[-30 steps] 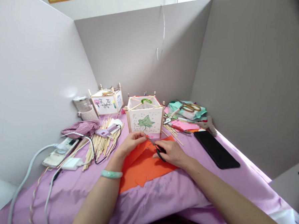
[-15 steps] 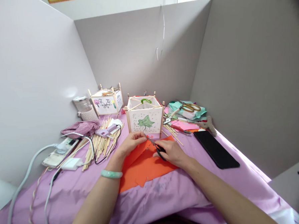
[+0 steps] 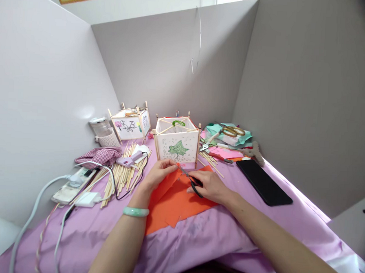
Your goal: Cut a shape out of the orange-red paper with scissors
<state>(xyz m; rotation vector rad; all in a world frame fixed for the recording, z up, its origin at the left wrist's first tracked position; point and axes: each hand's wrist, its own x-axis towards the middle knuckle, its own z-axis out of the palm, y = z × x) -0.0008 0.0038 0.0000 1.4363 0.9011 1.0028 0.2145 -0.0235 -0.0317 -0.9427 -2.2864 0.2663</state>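
Orange paper (image 3: 179,203) lies on the purple cloth in front of me. My left hand (image 3: 160,174) is closed, pinching a raised part of this paper near its far edge. In my right hand (image 3: 210,185) are small black-handled scissors (image 3: 195,188), fingers wrapped round the handles. Their blades point up and left, with the tips close to my left fingertips at the paper's edge; whether they are cutting into it is too small to tell. Just beyond my hands stands a white lantern (image 3: 177,146) with a wooden stick frame and a green leaf drawn on its front.
Another lantern (image 3: 131,123) stands back left by a jar (image 3: 103,132). A purple glue gun (image 3: 130,158) lies on wooden sticks (image 3: 123,180), with cords and a power strip (image 3: 72,187) nearby. Right are red-handled pliers (image 3: 218,154), gold scissors (image 3: 231,131) and a black phone (image 3: 264,182).
The scissors have shifted slightly, their blades looking a little more apart. My left hand keeps its pinch on the paper, and everything else stays in place.
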